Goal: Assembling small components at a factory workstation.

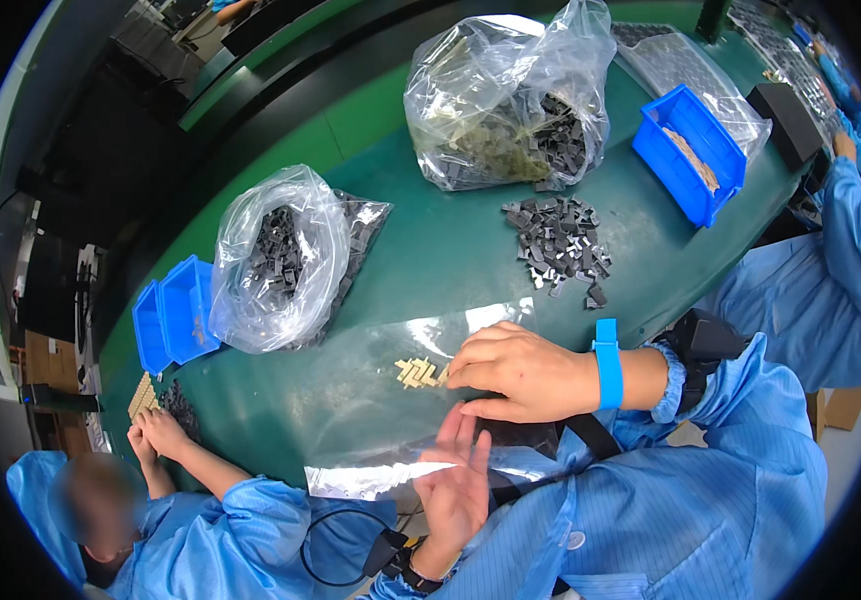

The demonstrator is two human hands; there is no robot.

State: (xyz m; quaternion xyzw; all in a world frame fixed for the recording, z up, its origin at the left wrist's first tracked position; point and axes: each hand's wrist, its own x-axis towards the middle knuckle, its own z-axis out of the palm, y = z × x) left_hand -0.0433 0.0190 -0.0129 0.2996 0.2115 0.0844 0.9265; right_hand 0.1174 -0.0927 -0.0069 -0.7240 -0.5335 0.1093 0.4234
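My right hand (521,375), with a blue band on its wrist, reaches over the table palm down. Its bent fingertips rest at the right end of a small cluster of beige pieces (417,373), and the thumb stands apart from the fingers. Part of the cluster may be hidden under that hand. Nearer to me, my left hand (456,490) is turned palm up with fingers stretched out and nothing in it. Its fingertips come close to my right thumb. A clear plastic sheet or bag (371,425) lies flat beneath the beige pieces.
Beyond my right hand lies a pile of small black parts (556,240). Two clear bags of black parts (511,110) (281,260) stand farther back. Blue bins (691,155) (188,310) sit to the right and left. A co-worker's hands (159,435) work at the left.
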